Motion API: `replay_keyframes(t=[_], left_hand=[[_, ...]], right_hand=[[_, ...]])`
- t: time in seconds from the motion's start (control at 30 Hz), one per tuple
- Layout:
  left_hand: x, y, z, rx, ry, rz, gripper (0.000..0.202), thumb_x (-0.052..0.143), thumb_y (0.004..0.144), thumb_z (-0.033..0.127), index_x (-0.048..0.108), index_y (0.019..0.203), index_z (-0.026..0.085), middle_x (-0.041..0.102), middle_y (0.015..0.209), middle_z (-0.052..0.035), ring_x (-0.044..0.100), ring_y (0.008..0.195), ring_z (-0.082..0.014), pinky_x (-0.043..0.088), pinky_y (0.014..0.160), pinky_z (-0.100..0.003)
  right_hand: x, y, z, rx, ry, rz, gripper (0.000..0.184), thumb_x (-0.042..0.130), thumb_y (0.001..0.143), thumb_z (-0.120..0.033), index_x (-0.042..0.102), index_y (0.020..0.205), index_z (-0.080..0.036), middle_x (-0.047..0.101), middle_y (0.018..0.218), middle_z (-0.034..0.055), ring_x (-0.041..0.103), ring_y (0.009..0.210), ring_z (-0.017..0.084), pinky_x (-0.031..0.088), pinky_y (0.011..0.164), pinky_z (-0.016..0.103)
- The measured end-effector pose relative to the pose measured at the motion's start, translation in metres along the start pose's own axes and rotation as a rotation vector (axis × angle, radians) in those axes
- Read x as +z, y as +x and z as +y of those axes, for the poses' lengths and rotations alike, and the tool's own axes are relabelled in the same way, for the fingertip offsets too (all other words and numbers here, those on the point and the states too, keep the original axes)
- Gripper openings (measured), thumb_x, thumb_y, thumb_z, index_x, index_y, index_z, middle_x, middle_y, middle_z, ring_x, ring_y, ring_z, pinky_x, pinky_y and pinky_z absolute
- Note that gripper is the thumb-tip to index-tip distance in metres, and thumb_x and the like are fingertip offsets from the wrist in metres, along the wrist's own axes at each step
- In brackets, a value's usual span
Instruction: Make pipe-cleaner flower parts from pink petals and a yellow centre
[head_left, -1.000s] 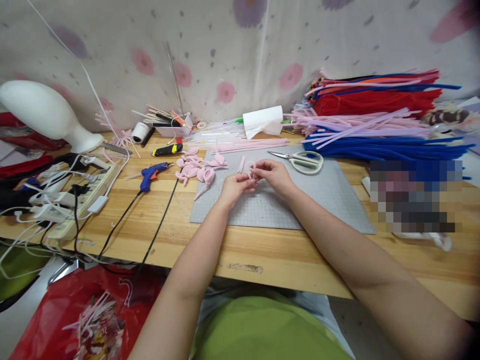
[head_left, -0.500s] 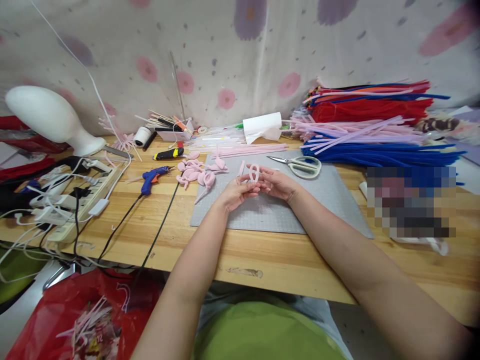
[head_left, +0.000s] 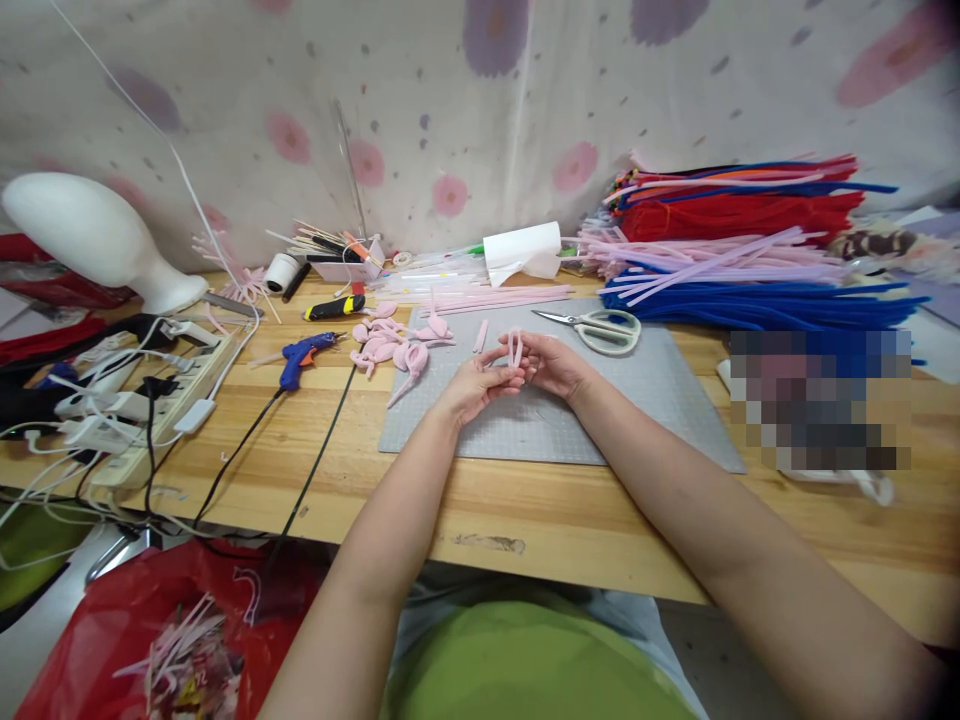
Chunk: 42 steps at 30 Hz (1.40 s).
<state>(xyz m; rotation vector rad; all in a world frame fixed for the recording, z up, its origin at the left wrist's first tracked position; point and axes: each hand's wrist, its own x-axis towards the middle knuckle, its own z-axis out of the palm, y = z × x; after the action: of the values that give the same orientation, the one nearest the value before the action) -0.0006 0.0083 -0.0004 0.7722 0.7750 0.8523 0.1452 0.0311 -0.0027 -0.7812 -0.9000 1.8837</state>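
Between my two hands is a pale pink pipe cleaner [head_left: 515, 347] bent into an upright loop. My left hand [head_left: 482, 388] pinches its lower end between thumb and fingers. My right hand [head_left: 553, 362] closes on the loop from the other side, its fingertips partly hidden. Both hands are over the grey cutting mat [head_left: 637, 420]. Just behind my left hand, a short pink pipe cleaner piece [head_left: 481, 336] lies on the mat. Scissors [head_left: 600, 330] with pale handles rest beyond my right hand. Several shaped pink pipe cleaner pieces [head_left: 386, 345] are heaped left of my hands.
Left of the mat are a blue glue gun [head_left: 300, 362], a yellow-black cutter [head_left: 334, 307] and a power strip [head_left: 169, 410] with tangled cables. Bundles of blue pipe cleaners [head_left: 750, 305] and other colours stack at the back right. A white foam head [head_left: 82, 230] stands far left.
The pink loop has turned from a wide oval to a narrower, nearly edge-on shape. My hands stay close together in almost the same place.
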Motion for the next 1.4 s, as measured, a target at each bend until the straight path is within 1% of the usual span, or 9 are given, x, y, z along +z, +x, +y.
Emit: replay_keyframes(t=[0.1,0.27,0.37,0.47,0.6,0.73,1.1,1.27,1.4], left_hand=[[0.001,0.001,-0.001,0.0,0.034,-0.011,0.046,0.064,0.065,0.004,0.054,0.11,0.012,0.068,0.077,-0.0046,0.062,0.057,-0.0086,0.051,0.056,-0.018],[0.002,0.003,-0.004,0.022,0.068,0.027,0.048,0.067,0.063,0.005,0.056,0.109,0.013,0.068,0.084,-0.0061,0.062,0.06,-0.0088,0.051,0.061,-0.021],[0.002,0.004,-0.004,0.008,0.071,0.031,0.048,0.067,0.063,0.006,0.055,0.11,0.013,0.068,0.083,-0.0061,0.063,0.06,-0.0091,0.051,0.063,-0.023],[0.002,0.004,-0.003,-0.003,0.075,0.031,0.046,0.066,0.065,0.007,0.055,0.109,0.011,0.068,0.077,-0.0055,0.062,0.06,-0.0088,0.051,0.064,-0.023],[0.006,0.002,-0.002,-0.006,0.088,0.042,0.043,0.066,0.065,0.007,0.055,0.107,0.009,0.067,0.072,-0.0047,0.061,0.058,-0.0087,0.05,0.065,-0.023],[0.011,-0.001,-0.001,-0.009,0.11,0.066,0.044,0.067,0.064,0.007,0.054,0.107,0.008,0.066,0.068,-0.0045,0.061,0.056,-0.0092,0.05,0.062,-0.023],[0.009,0.003,-0.006,-0.005,0.115,0.085,0.055,0.068,0.064,0.008,0.047,0.114,0.007,0.066,0.068,-0.0054,0.062,0.058,-0.0114,0.05,0.063,-0.026],[0.013,0.001,-0.006,-0.001,0.138,0.082,0.06,0.069,0.062,0.008,0.046,0.118,0.007,0.066,0.064,-0.0055,0.062,0.058,-0.0124,0.05,0.065,-0.028],[0.014,0.0,-0.005,0.027,0.181,0.116,0.059,0.067,0.063,0.007,0.045,0.118,0.008,0.065,0.064,-0.0048,0.062,0.057,-0.0122,0.05,0.063,-0.028]], right_hand=[[-0.002,0.003,0.002,-0.025,-0.042,0.032,0.026,0.065,0.067,-0.036,0.063,0.081,-0.014,0.05,0.049,-0.0044,0.043,0.042,0.003,0.035,0.038,0.014],[-0.004,0.005,0.005,-0.067,-0.063,0.043,0.028,0.067,0.064,-0.036,0.061,0.08,-0.014,0.045,0.047,-0.0058,0.037,0.039,0.003,0.026,0.032,0.013],[-0.001,0.005,0.006,-0.078,-0.032,0.042,0.029,0.069,0.062,-0.036,0.06,0.078,-0.014,0.041,0.044,-0.0073,0.032,0.037,0.002,0.021,0.031,0.013],[0.001,0.004,0.005,-0.07,-0.011,0.059,0.027,0.069,0.061,-0.034,0.06,0.077,-0.014,0.042,0.043,-0.0067,0.029,0.035,0.001,0.017,0.03,0.013],[0.001,0.005,0.006,-0.039,0.009,0.127,0.024,0.067,0.062,-0.033,0.059,0.076,-0.015,0.047,0.047,-0.0046,0.03,0.035,0.002,0.016,0.029,0.012],[-0.003,0.007,0.007,-0.07,0.02,0.164,0.023,0.067,0.062,-0.03,0.058,0.078,-0.015,0.055,0.056,-0.002,0.031,0.036,0.001,0.015,0.028,0.012],[-0.004,0.009,0.008,-0.138,0.023,0.149,0.023,0.069,0.056,-0.03,0.057,0.07,-0.016,0.051,0.05,-0.0041,0.024,0.036,0.001,0.011,0.028,0.012],[-0.003,0.008,0.009,-0.179,-0.011,0.167,0.02,0.066,0.058,-0.031,0.053,0.063,-0.017,0.041,0.043,-0.0068,0.019,0.035,0.001,0.01,0.029,0.014],[-0.001,0.009,0.008,-0.185,-0.073,0.209,0.021,0.065,0.059,-0.034,0.054,0.067,-0.017,0.05,0.05,-0.0041,0.025,0.037,0.003,0.012,0.031,0.016]])
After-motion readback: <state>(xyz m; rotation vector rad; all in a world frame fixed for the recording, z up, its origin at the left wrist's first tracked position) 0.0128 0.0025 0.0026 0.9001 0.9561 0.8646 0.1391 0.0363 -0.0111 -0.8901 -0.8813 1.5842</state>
